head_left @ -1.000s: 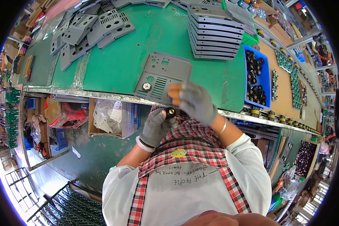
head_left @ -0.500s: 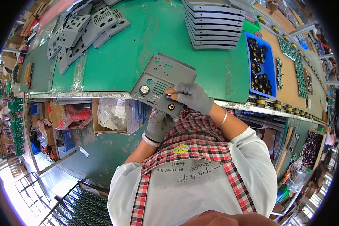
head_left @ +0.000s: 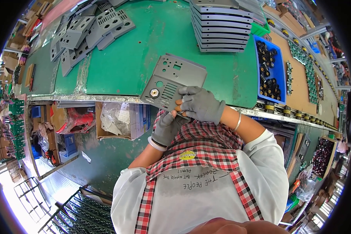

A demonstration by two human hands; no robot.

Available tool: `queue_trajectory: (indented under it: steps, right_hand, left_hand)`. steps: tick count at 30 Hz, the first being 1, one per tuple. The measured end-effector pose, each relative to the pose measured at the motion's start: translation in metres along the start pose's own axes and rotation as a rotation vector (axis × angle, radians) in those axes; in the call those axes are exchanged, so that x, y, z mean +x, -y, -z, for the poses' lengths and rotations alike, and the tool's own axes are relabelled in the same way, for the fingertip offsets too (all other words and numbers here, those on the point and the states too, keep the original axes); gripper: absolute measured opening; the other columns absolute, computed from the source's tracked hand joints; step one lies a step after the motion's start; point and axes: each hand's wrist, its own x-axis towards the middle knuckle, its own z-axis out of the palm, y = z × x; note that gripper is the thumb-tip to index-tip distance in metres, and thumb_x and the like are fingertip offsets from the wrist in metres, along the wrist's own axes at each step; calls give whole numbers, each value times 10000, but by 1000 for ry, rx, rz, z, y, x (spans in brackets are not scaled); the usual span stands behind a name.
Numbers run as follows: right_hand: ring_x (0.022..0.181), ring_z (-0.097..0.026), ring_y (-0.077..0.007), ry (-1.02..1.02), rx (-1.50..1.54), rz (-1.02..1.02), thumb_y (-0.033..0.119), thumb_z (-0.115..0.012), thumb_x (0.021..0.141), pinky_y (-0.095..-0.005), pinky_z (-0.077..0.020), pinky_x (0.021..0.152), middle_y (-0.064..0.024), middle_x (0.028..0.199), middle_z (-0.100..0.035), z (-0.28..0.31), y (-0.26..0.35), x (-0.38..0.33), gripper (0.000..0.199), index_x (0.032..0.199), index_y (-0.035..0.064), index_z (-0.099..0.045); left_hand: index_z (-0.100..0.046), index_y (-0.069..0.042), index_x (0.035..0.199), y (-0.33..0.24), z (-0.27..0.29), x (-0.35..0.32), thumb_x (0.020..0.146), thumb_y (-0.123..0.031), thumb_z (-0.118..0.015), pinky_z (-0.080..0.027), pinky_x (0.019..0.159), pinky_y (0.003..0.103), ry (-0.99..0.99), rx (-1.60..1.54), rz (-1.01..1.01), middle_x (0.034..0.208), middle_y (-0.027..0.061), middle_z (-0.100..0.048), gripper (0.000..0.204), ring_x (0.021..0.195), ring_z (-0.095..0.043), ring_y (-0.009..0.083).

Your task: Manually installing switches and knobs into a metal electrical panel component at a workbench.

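A grey sheet-metal panel [head_left: 178, 75] with slots and round holes is held tilted over the table's front edge. A dark round fitting with a light nut [head_left: 154, 93] sits in its left hole. My left hand [head_left: 167, 129], in a grey glove with bare fingertips, grips the panel's near edge from below, thumb on top. My right hand [head_left: 202, 104], gloved alike, is closed over the panel's near right corner, fingertips pressed together close to the left thumb. It covers the spot where a brass-centred fitting showed earlier. Whatever its fingers pinch is hidden.
Similar panels lie in a loose heap [head_left: 80, 33] at the far left; a neat stack of panels [head_left: 222, 33] stands far right. A blue bin [head_left: 283, 91] of black fittings sits on the right, beside green circuit boards [head_left: 310, 74]. Under the table stands a cardboard box [head_left: 117, 121].
The panel has shifted slightly right. My right hand has come down over its near right fitting, and my left hand has risen, its thumb now at the panel's edge.
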Motion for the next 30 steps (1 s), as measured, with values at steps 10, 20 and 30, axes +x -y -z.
queue_trajectory:
  steps: [10, 20, 30]
  right_hand:
    - [950, -504, -218, 139, -200, -147, 274, -630, 720, -355, -465, 807, -15, 890, -530, 12, 10, 8, 192, 884, 173, -635]
    - [881, -588, -239, 256, -270, -99, 295, -558, 774, -373, -516, 657, -95, 930, -584, 25, 11, 17, 207, 895, 151, -646]
    - [856, -575, -235, 235, -237, -350, 331, -580, 760, -397, -502, 634, -60, 870, -580, 22, 24, 18, 209, 835, 136, -591]
  left_hand:
    - [-347, -49, 1294, 4, 2, 8, 830, -325, -584, -373, 978, 390, -22, -23, 4, 1245, 94, -476, 590, 1128, -487, 223]
    - [-377, -48, 1278, 7, 4, 12, 822, -379, -589, -413, 946, 374, 6, 7, 29, 1229, 98, -494, 602, 1126, -491, 224]
    - [-421, -36, 1237, 6, 4, 10, 832, -355, -580, -363, 994, 399, -2, -40, 15, 1258, 112, -467, 540, 1172, -448, 238]
